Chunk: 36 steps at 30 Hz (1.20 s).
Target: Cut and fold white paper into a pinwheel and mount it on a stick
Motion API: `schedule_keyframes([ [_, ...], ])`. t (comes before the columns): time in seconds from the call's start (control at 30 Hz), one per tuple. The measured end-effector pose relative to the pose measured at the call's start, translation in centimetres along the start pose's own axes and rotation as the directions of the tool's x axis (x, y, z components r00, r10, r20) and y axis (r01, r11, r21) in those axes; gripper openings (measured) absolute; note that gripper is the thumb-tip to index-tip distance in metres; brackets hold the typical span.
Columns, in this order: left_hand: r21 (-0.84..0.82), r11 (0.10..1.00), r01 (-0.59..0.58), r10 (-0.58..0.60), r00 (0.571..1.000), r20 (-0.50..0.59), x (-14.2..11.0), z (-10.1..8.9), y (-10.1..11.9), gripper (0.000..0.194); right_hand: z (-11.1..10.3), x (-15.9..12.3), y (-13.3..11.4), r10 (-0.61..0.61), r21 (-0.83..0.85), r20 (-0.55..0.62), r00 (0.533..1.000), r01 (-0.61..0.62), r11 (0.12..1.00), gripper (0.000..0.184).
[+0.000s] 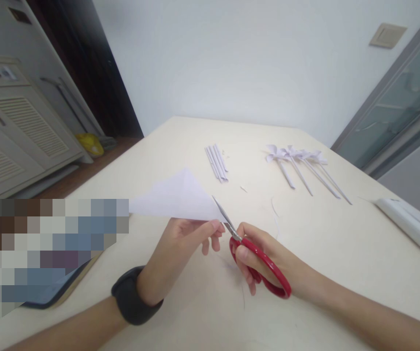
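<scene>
My left hand (pixel 191 236), with a black band on its wrist, pinches a folded white sheet of paper (pixel 181 195) near its right corner. The paper has a triangular shape and is held above the table. In my right hand (pixel 257 248) is a pair of scissors (pixel 268 268) with red handles, fingers through the loops. The scissor blades point up and to the left, at the paper's right edge close to my left fingertips. Whether they are cutting into the paper I cannot tell.
Several rolled paper sticks (pixel 217 163) lie at the table's middle. Several paper pinwheels on sticks (pixel 299 163) lie further right. Thin paper strips and scraps (pixel 275 207) are scattered about. A white box-like object (pixel 410 226) sits at the right edge, and a tablet-like device (pixel 60 287), partly blurred out, at the left.
</scene>
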<state>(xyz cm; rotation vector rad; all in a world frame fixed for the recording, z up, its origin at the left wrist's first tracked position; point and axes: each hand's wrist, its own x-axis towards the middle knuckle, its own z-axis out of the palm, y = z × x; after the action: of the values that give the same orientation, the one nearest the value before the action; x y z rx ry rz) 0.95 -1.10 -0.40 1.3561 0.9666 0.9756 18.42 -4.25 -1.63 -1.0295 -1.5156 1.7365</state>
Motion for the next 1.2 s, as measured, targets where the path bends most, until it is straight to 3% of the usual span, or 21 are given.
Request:
schedule_keyframes([
  [0.43,-0.008,1.000,0.029,-0.029,0.999,0.017,-0.1,-0.1,-0.3,0.017,-0.2,0.1,-0.2,0.025,-0.030,-0.057,0.998,-0.027,0.999,0.024],
  [0.67,-0.023,0.998,0.050,-0.049,0.996,0.074,-0.3,-0.2,-0.2,0.019,-1.2,0.3,-0.3,-0.087,-0.033,-0.173,0.981,0.082,0.996,0.030],
  [0.9,-0.061,0.998,0.011,-0.004,0.993,0.115,-0.5,-0.4,-0.4,0.017,-0.8,-0.7,-1.2,-0.174,-0.005,-0.056,0.983,0.174,0.985,0.039],
  [1.03,-0.087,0.996,-0.020,0.032,0.991,0.129,-0.7,-0.5,-0.5,0.017,-1.2,-0.7,-1.0,-0.198,-0.097,-0.016,0.980,0.196,0.976,0.040],
  [1.2,-0.090,0.996,-0.026,0.038,0.989,0.141,-0.8,-0.6,-0.7,0.016,-0.9,-0.6,-0.4,-0.134,-0.095,0.122,0.983,0.146,0.985,0.037],
])
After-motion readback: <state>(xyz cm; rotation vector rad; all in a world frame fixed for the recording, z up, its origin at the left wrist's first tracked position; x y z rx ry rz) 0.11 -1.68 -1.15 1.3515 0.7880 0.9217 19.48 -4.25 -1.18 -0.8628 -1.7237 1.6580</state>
